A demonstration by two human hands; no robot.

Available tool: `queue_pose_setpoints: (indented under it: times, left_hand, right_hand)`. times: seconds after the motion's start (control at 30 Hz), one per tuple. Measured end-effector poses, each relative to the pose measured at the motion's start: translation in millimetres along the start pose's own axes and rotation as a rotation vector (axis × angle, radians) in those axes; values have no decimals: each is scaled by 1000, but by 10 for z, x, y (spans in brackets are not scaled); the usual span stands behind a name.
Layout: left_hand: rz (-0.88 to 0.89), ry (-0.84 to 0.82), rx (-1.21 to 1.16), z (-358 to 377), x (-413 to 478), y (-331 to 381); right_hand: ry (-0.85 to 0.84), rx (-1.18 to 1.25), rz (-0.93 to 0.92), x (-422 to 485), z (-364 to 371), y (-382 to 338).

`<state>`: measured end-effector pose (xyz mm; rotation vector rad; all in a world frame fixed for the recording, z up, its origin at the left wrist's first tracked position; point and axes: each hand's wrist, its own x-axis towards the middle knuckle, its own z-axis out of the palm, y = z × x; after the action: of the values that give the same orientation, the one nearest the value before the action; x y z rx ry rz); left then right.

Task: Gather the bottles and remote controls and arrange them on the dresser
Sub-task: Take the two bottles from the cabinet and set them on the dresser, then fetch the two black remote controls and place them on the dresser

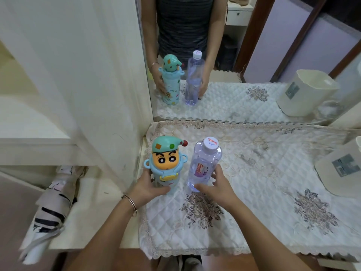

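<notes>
A light-blue cartoon bottle (166, 163) with a green cap-shaped lid stands upright at the left end of the dresser (254, 192), which is covered by a quilted cloth. My left hand (150, 186) wraps around its lower body. Right beside it stands a clear plastic water bottle (204, 163) with a white cap. My right hand (216, 184) grips its base, with the thumb in front. The two bottles stand a small gap apart. No remote control is in view.
A mirror (224, 75) rises behind the dresser and reflects both bottles and the person. A cream plastic container (340, 169) sits at the right edge. A white cabinet wall (88, 75) borders the left, with a folded patterned umbrella (50, 208) below it.
</notes>
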<state>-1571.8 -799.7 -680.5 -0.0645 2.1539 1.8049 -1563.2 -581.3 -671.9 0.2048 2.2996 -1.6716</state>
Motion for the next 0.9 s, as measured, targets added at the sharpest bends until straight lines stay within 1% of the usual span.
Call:
queue_pose_setpoints:
  times: [0.17, 0.27, 0.4, 0.53, 0.63, 0.7, 0.8, 0.87, 0.9]
  left_hand:
    - [102, 110, 26, 105, -1, -48]
    - [102, 149, -30, 107, -24, -79]
    - [109, 151, -32, 96, -34, -98]
    - [120, 147, 22, 93, -47, -114]
    - [73, 128, 74, 44, -81, -189]
    - [11, 133, 73, 19, -121, -284]
    - [-62, 213, 98, -2, -270, -402]
    - [-48, 229, 138, 4, -386, -481]
    - [-34, 207, 147, 23, -449, -513]
  right_hand:
    - [61, -25, -9, 4, 38, 41]
    - [47, -43, -4, -1, 14, 28]
    - [32, -51, 8, -11, -11, 38]
    - [39, -42, 1, -54, 27, 5]
    - [56, -4, 26, -131, 53, 8]
    - [99, 14, 78, -211, 74, 67]
    - [219, 30, 158, -422, 95, 240]
    - [301, 16, 201, -642, 76, 410]
    - [340, -2, 224, -780, 58, 495]
